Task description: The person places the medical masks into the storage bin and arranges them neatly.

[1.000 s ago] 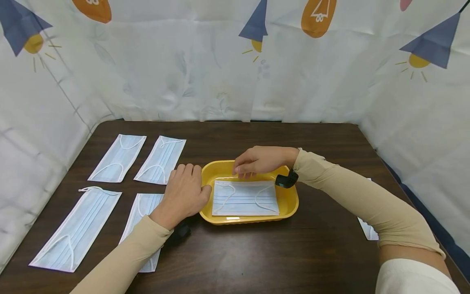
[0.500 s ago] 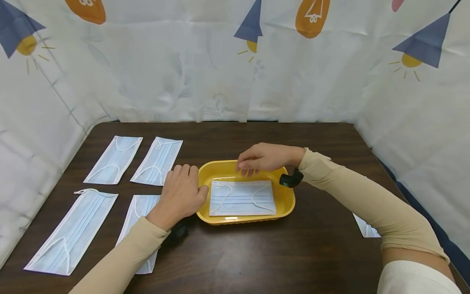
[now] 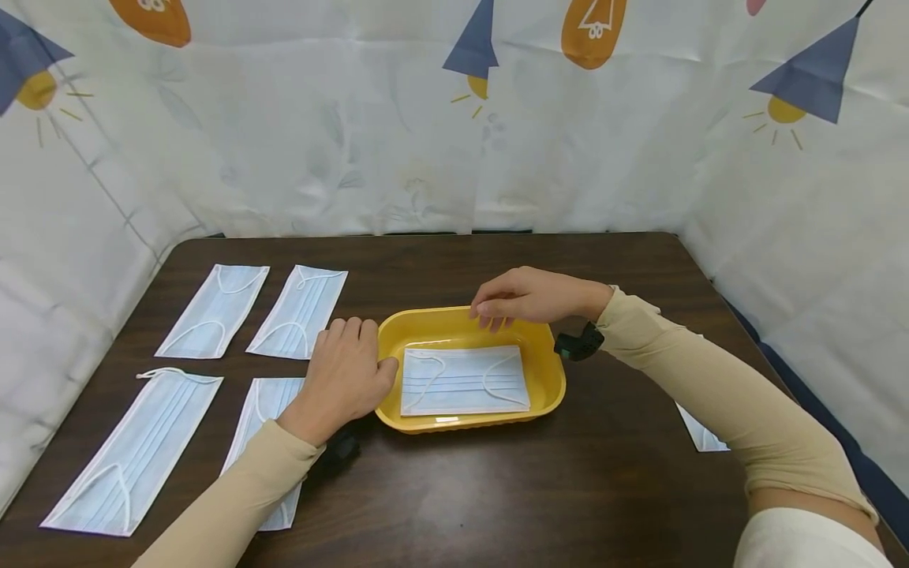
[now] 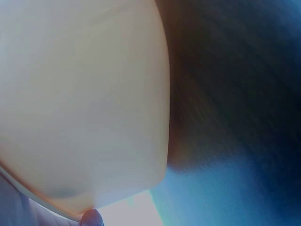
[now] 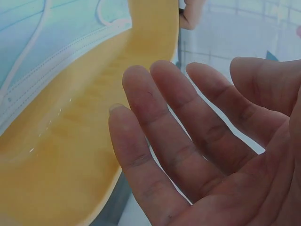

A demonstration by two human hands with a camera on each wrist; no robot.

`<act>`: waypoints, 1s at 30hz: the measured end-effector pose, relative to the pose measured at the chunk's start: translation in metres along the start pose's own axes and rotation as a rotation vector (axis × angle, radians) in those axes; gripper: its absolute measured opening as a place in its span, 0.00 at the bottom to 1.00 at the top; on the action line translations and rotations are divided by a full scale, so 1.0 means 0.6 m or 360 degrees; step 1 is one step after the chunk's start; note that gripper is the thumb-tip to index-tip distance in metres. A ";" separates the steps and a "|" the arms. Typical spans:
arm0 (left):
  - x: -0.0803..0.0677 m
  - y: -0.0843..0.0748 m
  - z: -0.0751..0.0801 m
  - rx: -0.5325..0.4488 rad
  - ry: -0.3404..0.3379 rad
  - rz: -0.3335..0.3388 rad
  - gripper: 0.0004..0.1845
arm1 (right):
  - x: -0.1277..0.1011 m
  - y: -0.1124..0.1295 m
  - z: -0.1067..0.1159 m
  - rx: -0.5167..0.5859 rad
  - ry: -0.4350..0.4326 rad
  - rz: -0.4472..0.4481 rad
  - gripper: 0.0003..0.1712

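A yellow tray (image 3: 543,394) stands mid-table with a pale blue face mask (image 3: 461,383) lying flat inside, ear loops upward. My left hand (image 3: 342,375) grips the tray's left rim, its thumb at the near side. In the left wrist view the tray's outer wall (image 4: 89,103) fills much of the picture, with a fingertip (image 4: 91,217) at its lower edge. Above the tray's far right rim hovers my right hand (image 3: 529,296), fingers loosely bent. The right wrist view shows its palm (image 5: 225,188) with nothing held, beside the tray's wall and apart from the mask.
Several more masks lie to the left: two at the back (image 3: 213,312) (image 3: 301,312), one at front left (image 3: 135,454), and one (image 3: 266,402) partly under my left forearm. Another mask (image 3: 701,432) shows at the right, mostly behind my right arm. A white patterned curtain (image 3: 355,158) surrounds the table.
My right hand has lifted slightly and moved right and away from over the mask. The whole view has shifted a little; the left hand stays on the tray rim.
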State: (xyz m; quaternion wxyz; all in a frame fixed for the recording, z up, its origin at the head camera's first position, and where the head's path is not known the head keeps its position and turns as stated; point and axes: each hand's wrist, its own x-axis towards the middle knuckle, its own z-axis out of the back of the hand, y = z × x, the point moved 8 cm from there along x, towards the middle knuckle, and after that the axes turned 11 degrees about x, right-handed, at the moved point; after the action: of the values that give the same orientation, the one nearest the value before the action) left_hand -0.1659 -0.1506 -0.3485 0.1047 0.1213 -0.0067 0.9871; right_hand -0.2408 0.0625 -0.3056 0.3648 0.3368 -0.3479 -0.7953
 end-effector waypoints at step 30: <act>0.003 -0.002 -0.001 -0.0012 0.0011 0.0019 0.13 | -0.137 -0.094 0.075 0.0232 -0.0538 -0.0062 0.18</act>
State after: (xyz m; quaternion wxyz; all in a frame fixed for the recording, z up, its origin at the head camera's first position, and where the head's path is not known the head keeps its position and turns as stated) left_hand -0.1675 -0.1491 -0.3484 0.0993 0.1175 -0.0109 0.9880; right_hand -0.2542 0.1712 -0.3038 0.2603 0.2306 -0.4544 -0.8201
